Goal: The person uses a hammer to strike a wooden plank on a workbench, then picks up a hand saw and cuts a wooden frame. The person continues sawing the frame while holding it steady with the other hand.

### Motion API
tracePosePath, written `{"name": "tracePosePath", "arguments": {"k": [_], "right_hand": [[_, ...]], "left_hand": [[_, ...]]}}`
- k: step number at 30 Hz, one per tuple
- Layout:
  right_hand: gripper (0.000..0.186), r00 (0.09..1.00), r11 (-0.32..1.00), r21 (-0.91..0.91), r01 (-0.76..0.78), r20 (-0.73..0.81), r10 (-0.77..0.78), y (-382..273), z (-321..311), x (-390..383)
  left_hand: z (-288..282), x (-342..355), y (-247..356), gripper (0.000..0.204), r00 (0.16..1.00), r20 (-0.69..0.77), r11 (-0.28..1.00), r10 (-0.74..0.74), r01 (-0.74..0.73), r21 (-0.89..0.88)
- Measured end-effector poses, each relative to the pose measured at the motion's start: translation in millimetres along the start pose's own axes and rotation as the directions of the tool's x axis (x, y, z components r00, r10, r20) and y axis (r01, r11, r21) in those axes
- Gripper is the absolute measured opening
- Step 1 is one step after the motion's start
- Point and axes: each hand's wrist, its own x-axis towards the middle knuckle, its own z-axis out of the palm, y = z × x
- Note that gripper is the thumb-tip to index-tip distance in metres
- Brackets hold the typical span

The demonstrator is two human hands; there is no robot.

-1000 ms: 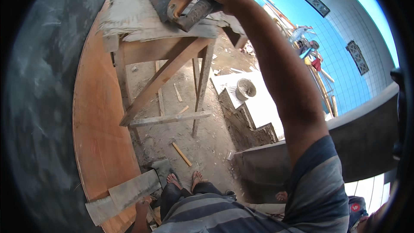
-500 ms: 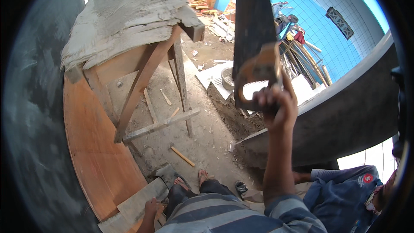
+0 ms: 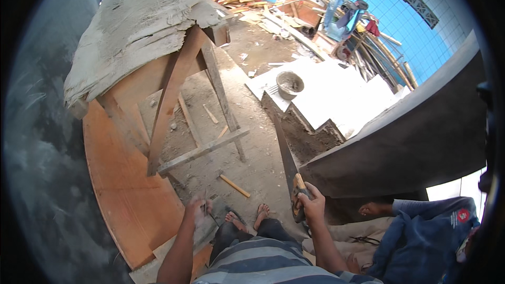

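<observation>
My right hand (image 3: 314,203) is closed round the wooden handle of a hand saw (image 3: 287,160). Its dark blade points forward and a little left, seen nearly edge-on above the dirt floor. To the left, my left hand (image 3: 200,211) hovers over grey boards (image 3: 160,252) by my feet. Motion smears its fingers; a thin dark line shows beside them, and I cannot tell whether they hold it. A short wooden stick (image 3: 234,185) lies on the ground ahead of my feet.
Ahead on the left stands a wooden trestle (image 3: 173,100) topped by a rough, splintered sheet (image 3: 137,26). An orange-brown panel (image 3: 123,184) leans by the grey wall. A bucket (image 3: 290,84) rests on white tiles. At the lower right sits another person (image 3: 421,242), beside a curved dark wall (image 3: 400,147).
The saw has come down from high in front of me to waist height, its blade tilting forward. My left hand has moved forward and up from the boards.
</observation>
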Motion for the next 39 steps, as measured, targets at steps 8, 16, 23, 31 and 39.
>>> {"name": "tracePosePath", "arguments": {"k": [8,16,23,31,39], "right_hand": [[0.044,0.994,0.993,-0.105,-0.045,0.094,0.055,20.6,-5.4,21.5],[0.046,0.974,0.916,-0.383,0.12,0.223,-0.035,27.6,-6.7,40.4],[0.052,0.934,0.825,-0.456,0.333,0.278,-0.223,63.1,16.4,67.0],[0.047,0.921,0.862,-0.352,0.364,0.277,-0.275,156.8,62.1,139.8],[0.045,0.829,0.826,-0.169,0.538,0.279,-0.484,278.2,94.7,199.5]], "left_hand": [[106.0,-29.6,83.8,0.044,0.991,0.039,0.98,0.13,-0.122,-0.159],[133.4,-54.5,127.0,0.043,0.941,-0.004,0.924,0.338,-0.333,-0.186],[110.6,20.4,83.0,0.044,0.802,-0.135,0.572,0.582,-0.286,0.769],[102.9,203.4,39.4,0.054,0.727,0.051,0.097,0.685,-0.161,0.982],[117.0,365.4,8.0,0.061,0.592,0.234,-0.24,0.771,-0.071,0.968]]}}
